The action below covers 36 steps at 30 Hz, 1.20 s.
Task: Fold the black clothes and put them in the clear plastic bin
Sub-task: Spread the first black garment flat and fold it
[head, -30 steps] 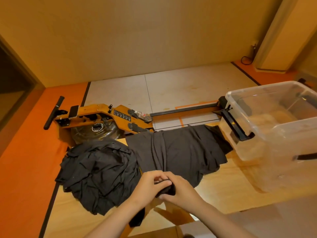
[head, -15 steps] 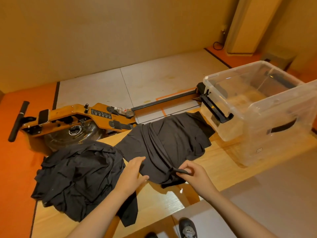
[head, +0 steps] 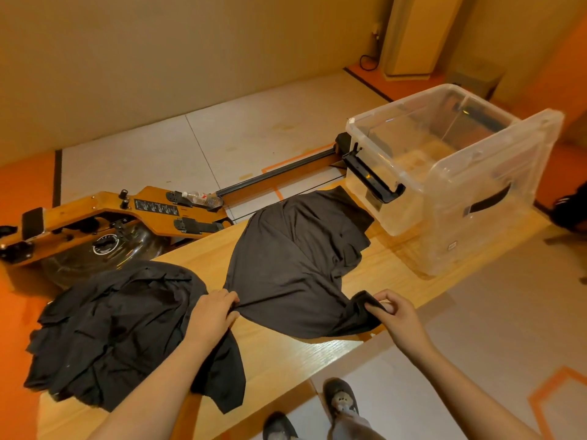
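Note:
A black garment (head: 295,262) lies spread across the wooden bench (head: 286,354), its far end reaching the clear plastic bin (head: 476,198). My left hand (head: 211,314) grips its near left edge, where the cloth bunches. My right hand (head: 394,315) pinches the near right corner, lifted slightly off the bench. The cloth is stretched between my hands. A crumpled heap of black clothes (head: 117,328) lies on the bench's left part, partly under my left forearm. The bin stands at the bench's right end and holds no clothes that I can see.
A wooden rowing machine (head: 104,217) lies on the floor behind the bench, its rail running to the bin. My shoes (head: 340,398) stand on the floor at the bench's near edge. A dark object (head: 571,208) sits at the right edge.
My hands, together at the garment's near edge a second ago, have moved apart to its two near corners, spreading the cloth wide. The view has swung right and downward.

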Each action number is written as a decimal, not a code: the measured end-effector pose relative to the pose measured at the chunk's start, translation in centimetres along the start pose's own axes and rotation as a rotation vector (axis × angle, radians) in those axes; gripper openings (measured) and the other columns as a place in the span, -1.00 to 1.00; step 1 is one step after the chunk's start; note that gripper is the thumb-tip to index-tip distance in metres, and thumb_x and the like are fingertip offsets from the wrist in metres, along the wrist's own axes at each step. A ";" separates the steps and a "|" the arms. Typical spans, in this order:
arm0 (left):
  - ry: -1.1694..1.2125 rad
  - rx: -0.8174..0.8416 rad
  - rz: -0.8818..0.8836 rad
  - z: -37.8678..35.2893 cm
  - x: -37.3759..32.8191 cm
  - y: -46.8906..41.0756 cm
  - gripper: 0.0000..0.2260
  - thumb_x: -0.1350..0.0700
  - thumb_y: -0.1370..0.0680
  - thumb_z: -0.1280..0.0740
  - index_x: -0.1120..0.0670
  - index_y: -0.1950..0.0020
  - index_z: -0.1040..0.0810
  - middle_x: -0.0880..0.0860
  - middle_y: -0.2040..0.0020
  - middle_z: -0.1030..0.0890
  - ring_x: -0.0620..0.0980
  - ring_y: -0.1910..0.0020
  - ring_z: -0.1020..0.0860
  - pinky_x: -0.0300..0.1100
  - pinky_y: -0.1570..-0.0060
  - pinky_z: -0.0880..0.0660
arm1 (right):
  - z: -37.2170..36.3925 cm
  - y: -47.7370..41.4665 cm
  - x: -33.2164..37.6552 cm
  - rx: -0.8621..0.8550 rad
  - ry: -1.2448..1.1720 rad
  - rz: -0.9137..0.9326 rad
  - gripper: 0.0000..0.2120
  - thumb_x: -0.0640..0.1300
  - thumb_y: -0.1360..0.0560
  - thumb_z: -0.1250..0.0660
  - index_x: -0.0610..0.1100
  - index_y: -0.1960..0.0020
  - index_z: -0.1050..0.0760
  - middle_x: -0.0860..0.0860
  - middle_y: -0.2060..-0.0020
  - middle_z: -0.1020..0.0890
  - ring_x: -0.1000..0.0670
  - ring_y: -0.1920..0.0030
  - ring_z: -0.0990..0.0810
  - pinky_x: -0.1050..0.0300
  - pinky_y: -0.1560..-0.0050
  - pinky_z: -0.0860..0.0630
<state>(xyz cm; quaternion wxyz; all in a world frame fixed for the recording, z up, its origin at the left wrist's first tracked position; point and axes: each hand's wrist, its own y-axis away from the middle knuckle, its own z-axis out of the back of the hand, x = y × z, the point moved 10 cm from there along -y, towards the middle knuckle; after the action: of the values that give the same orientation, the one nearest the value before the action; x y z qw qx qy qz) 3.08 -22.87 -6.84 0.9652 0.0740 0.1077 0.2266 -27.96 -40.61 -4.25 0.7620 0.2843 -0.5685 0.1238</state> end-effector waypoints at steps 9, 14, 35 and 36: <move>0.313 -0.160 0.193 6.2 1.4 1.0 -0.81 0.13 -0.66 -0.09 0.09 0.10 -0.40 0.05 0.33 -0.47 0.03 0.34 -0.44 -0.06 0.32 -0.30 | 1.5 -2.2 3.3 -0.048 -0.030 0.048 -0.94 -0.30 -0.54 -0.32 -0.24 0.11 -0.52 -0.12 0.32 -0.69 -0.01 0.22 -0.66 0.20 0.18 -0.53; 0.435 -0.179 0.186 10.9 2.9 2.5 -0.91 0.07 -0.64 -0.21 -0.03 0.05 -0.46 -0.02 0.35 -0.55 -0.06 0.36 -0.51 -0.15 0.34 -0.34 | 0.6 -4.1 7.6 -0.031 -0.095 0.084 -0.92 -0.28 -0.55 -0.31 -0.20 0.12 -0.52 0.01 0.31 -0.70 0.13 0.22 -0.67 0.40 0.26 -0.48; 0.684 -0.756 0.289 37.5 10.0 -0.6 -0.97 0.26 -0.55 -0.35 0.17 0.05 -0.58 0.04 0.10 -0.59 -0.04 0.08 -0.53 -0.34 0.12 -0.40 | -1.7 -19.2 37.6 -0.046 -0.116 0.466 -0.85 -0.16 -0.58 -0.29 -0.14 0.13 -0.57 0.00 0.26 -0.61 0.06 0.24 -0.54 0.33 0.33 -0.43; 0.709 -0.804 0.295 39.1 10.2 -0.9 -0.96 0.28 -0.55 -0.35 0.18 0.05 -0.58 0.04 0.11 -0.59 -0.03 0.06 -0.52 -0.36 0.14 -0.39 | -1.7 -19.7 39.2 -0.050 -0.136 0.478 -0.85 -0.16 -0.59 -0.28 -0.15 0.13 -0.56 0.01 0.28 -0.59 0.09 0.27 -0.52 0.38 0.39 -0.39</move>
<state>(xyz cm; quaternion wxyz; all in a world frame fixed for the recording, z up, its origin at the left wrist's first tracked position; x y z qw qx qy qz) 21.80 -22.69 29.03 0.7801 -0.3666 0.3195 0.3937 -3.84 -60.79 26.37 0.6779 0.1308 -0.6724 0.2669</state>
